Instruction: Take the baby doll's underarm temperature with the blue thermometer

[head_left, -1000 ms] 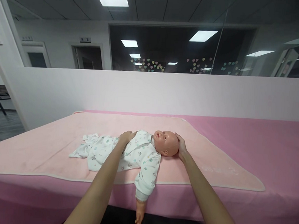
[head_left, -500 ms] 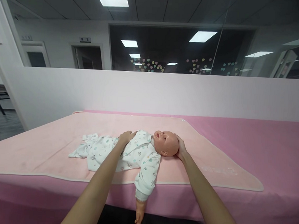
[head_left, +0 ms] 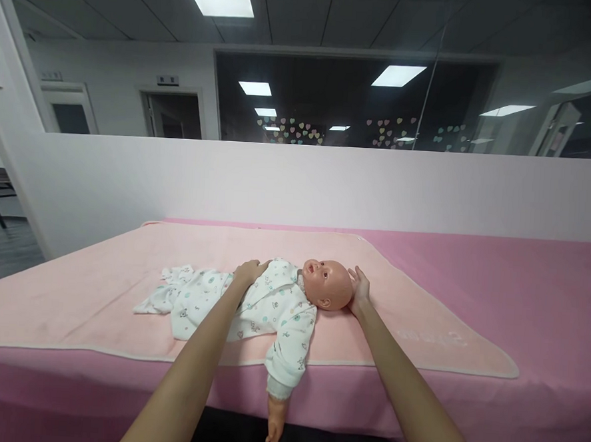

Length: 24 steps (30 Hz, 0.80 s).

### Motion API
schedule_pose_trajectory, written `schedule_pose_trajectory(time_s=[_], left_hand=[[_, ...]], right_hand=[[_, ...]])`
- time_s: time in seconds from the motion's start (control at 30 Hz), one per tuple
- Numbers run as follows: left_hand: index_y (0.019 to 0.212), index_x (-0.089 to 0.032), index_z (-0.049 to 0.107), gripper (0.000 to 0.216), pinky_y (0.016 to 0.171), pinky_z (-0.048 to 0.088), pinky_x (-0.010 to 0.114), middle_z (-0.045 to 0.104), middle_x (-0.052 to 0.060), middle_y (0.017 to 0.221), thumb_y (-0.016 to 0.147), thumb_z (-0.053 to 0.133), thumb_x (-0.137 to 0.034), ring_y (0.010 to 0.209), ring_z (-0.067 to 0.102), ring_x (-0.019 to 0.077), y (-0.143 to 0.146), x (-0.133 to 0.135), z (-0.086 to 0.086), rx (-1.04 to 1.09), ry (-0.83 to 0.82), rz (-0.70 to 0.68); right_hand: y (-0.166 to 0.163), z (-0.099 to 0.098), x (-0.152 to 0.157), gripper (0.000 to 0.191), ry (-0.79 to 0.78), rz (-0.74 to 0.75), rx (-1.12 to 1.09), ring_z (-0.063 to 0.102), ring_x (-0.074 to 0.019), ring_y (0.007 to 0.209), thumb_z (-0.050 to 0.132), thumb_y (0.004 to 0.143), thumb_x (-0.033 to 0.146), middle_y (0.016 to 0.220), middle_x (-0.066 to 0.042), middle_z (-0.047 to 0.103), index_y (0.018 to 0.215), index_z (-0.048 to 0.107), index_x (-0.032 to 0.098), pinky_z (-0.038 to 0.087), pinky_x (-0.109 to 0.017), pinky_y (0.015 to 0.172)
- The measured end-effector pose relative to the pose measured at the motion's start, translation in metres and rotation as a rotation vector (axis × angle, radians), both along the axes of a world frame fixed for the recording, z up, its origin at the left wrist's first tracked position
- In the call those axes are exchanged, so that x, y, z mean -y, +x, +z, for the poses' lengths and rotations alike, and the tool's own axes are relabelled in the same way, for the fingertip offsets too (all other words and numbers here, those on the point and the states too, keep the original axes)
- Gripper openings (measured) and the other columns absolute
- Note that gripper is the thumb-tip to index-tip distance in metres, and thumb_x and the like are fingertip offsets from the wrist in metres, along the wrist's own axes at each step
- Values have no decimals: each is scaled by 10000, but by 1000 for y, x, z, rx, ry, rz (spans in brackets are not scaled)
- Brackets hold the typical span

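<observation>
1. A doll [head_left: 270, 303] is lying on its back on a peach blanket [head_left: 116, 283], its head [head_left: 329, 286] pointing right.
2. A printed white garment [head_left: 292, 344] is enclosing its body; from the near sleeve, a bare forearm and doll hand [head_left: 273, 436] are protruding over the near edge.
3. The person's hands are staying apart. The left hand [head_left: 251, 271] is resting across the torso; how far its fingers are bending cannot be told.
4. The right hand [head_left: 361, 290] is cupping loosely beside the head's right side, fingers parted; palm contact cannot be confirmed.
5. The blanket is covering part of a pink sheet [head_left: 545, 309], before a far white wall [head_left: 327, 186].
</observation>
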<state>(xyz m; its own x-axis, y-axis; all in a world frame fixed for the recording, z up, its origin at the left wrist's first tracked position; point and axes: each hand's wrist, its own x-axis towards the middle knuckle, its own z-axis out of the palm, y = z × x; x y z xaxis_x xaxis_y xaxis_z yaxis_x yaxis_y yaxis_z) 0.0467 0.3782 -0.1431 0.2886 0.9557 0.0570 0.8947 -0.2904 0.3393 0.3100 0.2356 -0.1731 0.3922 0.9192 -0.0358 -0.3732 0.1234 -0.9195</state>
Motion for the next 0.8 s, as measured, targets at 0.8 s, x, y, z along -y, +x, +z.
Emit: schedule_pose_trajectory(time_s=[0.8], left_hand=[[1006,-224,581,763,815,419,391,594,111,1132,690,153,-771,1036,539,315,0,-6,-6,16,8,19]], right_hand=[[20,-15,-5,428,78,-142,-402,628,-238,883,423,779,460,964,-87,660,1104,518,198,485,-425,786]])
